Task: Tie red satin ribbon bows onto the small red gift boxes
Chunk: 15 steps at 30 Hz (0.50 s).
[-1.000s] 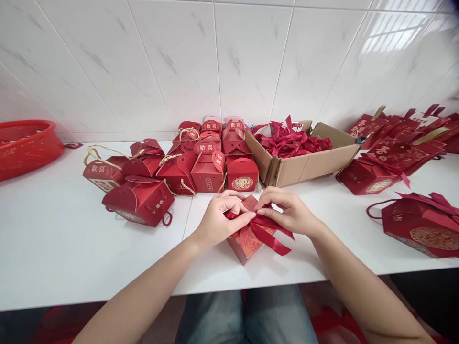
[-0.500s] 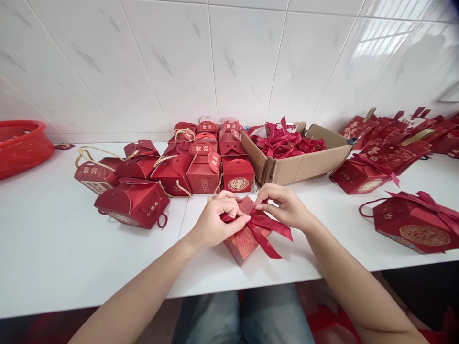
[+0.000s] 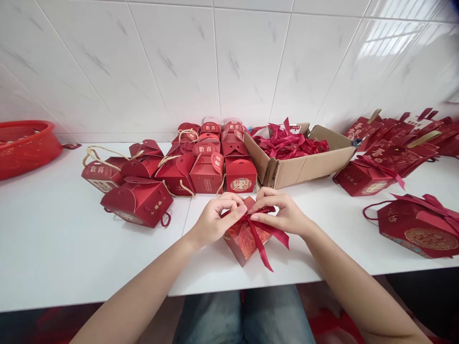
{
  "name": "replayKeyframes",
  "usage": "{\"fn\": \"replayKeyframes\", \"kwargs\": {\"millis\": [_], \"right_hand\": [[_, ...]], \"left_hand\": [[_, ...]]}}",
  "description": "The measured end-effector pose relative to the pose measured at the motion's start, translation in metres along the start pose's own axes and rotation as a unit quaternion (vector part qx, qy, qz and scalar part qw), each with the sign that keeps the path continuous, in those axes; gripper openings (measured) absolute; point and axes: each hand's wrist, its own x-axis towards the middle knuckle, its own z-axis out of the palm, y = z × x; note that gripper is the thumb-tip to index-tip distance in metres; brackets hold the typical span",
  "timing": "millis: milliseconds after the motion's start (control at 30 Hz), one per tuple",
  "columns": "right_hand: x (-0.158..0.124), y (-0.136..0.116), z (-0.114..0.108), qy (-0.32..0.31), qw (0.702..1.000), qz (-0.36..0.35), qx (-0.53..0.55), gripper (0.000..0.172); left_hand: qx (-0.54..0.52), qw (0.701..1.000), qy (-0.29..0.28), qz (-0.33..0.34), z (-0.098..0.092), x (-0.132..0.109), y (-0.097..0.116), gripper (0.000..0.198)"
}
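A small red gift box (image 3: 243,241) with a gold pattern rests on the white table (image 3: 53,248) near its front edge. A dark red ribbon (image 3: 267,236) crosses the top of the box, and its loose ends hang down over the right side. My left hand (image 3: 217,220) pinches the ribbon at the top of the box from the left. My right hand (image 3: 281,212) pinches the same ribbon from the right. The fingertips of both hands nearly meet over the knot.
A group of several closed red boxes (image 3: 201,162) with rope handles stands behind my hands. A cardboard box (image 3: 304,165) full of red ribbons lies at the back right. More red boxes (image 3: 416,224) and flat ones (image 3: 398,138) lie to the right. A red basket (image 3: 25,145) sits far left.
My hands have drawn closer together over the box top, pulling the ribbon tighter. The ribbon tails have dropped lower on the right side of the box.
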Motion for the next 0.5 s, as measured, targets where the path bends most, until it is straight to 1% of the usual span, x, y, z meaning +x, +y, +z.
{"fn": "replayKeyframes", "kwargs": {"millis": [100,200,300,400,500], "right_hand": [[0.0,-0.001,-0.003,-0.026,1.0,0.002,-0.013,0.012],[0.003,-0.003,-0.005,-0.053,0.998,-0.004,-0.032,0.015],[0.006,-0.006,-0.005,-0.063,0.997,-0.018,-0.038,0.014],[0.008,-0.009,-0.002,-0.064,0.997,-0.022,-0.04,0.011],[0.007,-0.01,-0.002,-0.065,0.996,-0.015,-0.051,0.012]], "left_hand": [[-0.009,1.0,0.001,-0.003,-0.002,0.001,0.0,0.036],[0.004,1.0,0.01,-0.011,-0.004,0.002,0.001,0.036],[0.0,1.0,0.005,-0.021,-0.008,0.002,0.002,0.037],[-0.044,0.998,-0.031,-0.018,-0.015,0.0,0.002,0.031],[-0.091,0.993,-0.079,0.004,-0.023,-0.002,0.0,0.011]]}}
